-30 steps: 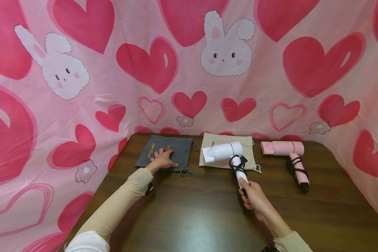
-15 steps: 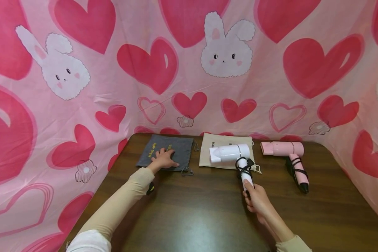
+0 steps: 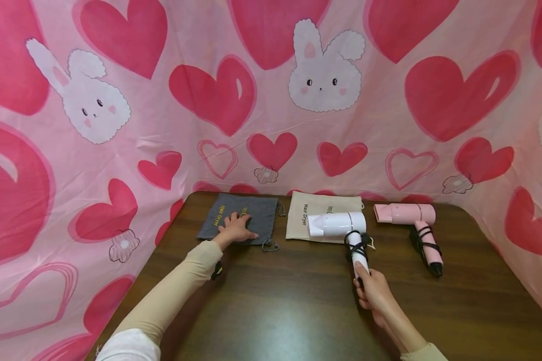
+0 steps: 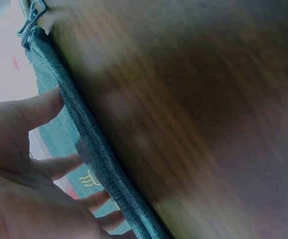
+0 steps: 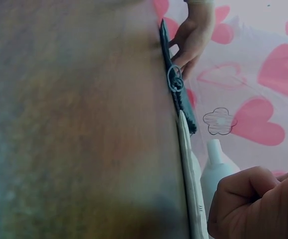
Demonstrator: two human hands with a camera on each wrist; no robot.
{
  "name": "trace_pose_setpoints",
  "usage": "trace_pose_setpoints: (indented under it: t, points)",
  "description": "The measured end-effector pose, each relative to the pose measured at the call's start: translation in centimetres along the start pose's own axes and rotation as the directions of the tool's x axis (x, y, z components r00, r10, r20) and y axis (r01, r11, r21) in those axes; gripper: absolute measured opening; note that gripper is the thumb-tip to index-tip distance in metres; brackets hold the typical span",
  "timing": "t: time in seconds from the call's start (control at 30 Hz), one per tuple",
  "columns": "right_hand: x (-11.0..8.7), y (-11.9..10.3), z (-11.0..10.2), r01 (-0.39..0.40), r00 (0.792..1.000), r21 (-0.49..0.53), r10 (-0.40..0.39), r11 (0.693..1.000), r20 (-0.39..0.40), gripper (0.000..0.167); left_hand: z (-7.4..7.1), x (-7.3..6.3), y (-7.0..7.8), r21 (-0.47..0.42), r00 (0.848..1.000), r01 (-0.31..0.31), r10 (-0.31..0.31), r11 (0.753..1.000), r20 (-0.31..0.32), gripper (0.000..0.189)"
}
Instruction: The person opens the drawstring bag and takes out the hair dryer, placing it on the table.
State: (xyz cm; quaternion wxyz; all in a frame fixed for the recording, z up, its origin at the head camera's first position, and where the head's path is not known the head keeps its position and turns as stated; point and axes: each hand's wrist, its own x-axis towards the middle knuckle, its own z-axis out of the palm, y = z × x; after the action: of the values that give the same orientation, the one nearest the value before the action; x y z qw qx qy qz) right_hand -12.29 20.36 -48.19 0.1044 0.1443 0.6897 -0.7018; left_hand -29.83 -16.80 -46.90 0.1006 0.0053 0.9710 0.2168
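Observation:
My right hand [image 3: 376, 293] grips the handle of a white hair dryer [image 3: 339, 224], its black cord wound round the handle. The dryer's head is over a cream drawstring bag [image 3: 300, 213] printed "Hair Dryer", nozzle pointing left. In the right wrist view the curled fingers [image 5: 243, 189] hide the handle. On a dark grey drawstring bag [image 3: 264, 210] with yellow lettering rests my left hand [image 3: 236, 230], fingers spread. The left wrist view shows its fingertips touching the grey bag [image 4: 84, 122] near the corded edge.
A pink hair dryer [image 3: 408, 213] with a black cord round its handle lies at the right of the brown wooden table [image 3: 275, 301]. Pink cloth [image 3: 262, 115] with hearts and rabbits hangs behind and at both sides.
My right hand has moved the white hair dryer to the right and slightly nearer, uncovering more of the cream bag's print. The left hand stays on the grey bag.

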Motion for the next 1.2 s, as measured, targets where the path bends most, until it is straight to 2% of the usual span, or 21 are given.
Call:
trace_pose_setpoints:
  t: [0.13, 0.3, 0.43, 0.8, 1.2]
  points:
    - [-0.1, 0.3, -0.2, -0.007, 1.0, 0.01, 0.007, 1.0, -0.002, 0.041, 0.1, -0.2, -0.8, 0.003, 0.998, -0.049, 0.049, 0.999, -0.031, 0.07]
    - [-0.1, 0.5, -0.4, -0.009, 1.0, 0.011, 0.009, 1.0, -0.004, 0.041, -0.2, -0.4, -2.1, 0.046, 0.989, -0.1, 0.104, 0.994, -0.101, 0.059]
    - [-0.1, 0.7, -0.6, -0.009, 1.0, 0.015, 0.009, 1.0, -0.003, 0.04, -1.0, -0.5, -2.8, 0.072, 0.986, -0.098, 0.107, 0.993, -0.126, 0.057]
    - [-0.2, 1.1, -0.5, -0.021, 1.0, 0.01, 0.021, 1.0, -0.022, 0.04, -3.1, -0.6, -4.8, 0.073, 0.983, -0.092, 0.102, 0.993, -0.152, 0.057]
    - [0.1, 1.4, -0.6, -0.031, 0.999, -0.009, 0.031, 0.999, -0.011, 0.041, -3.7, -1.6, -5.0, 0.032, 0.983, -0.114, 0.117, 0.993, -0.139, 0.055]
